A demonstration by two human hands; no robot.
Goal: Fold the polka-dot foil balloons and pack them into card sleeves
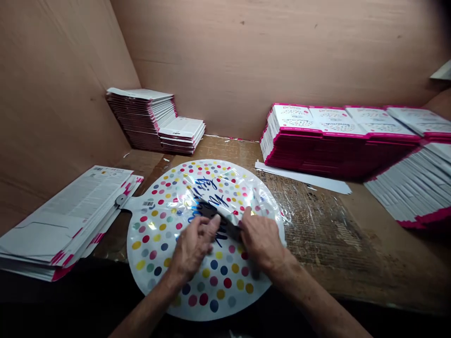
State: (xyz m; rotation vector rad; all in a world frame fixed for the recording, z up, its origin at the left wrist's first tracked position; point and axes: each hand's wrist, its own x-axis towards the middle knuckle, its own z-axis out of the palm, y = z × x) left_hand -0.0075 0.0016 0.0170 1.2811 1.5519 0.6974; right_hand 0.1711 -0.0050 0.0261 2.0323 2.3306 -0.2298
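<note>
A flat, round foil balloon [220, 281] with coloured dots and dark blue lettering lies on the table, its tail pointing left. Above its middle is a dark, flat strip [230, 228], slanting and somewhat blurred; its exact kind does not show. My right hand [262, 239] is closed around the strip's lower right end. The curled fingers and thumb of my left hand [195, 241] pinch the strip near its middle. Both hands are over the balloon, and my fingers hide part of the lettering.
Folded printed cards [141, 119] are stacked in the back left corner. More cards [66, 216] lie at left, beside the balloon's tail. Pink-edged packs [317, 150] stand back right, with white card stacks [416, 183] at far right. A white paper strip [306, 177] lies before them. Wooden panels [229, 70] enclose the table.
</note>
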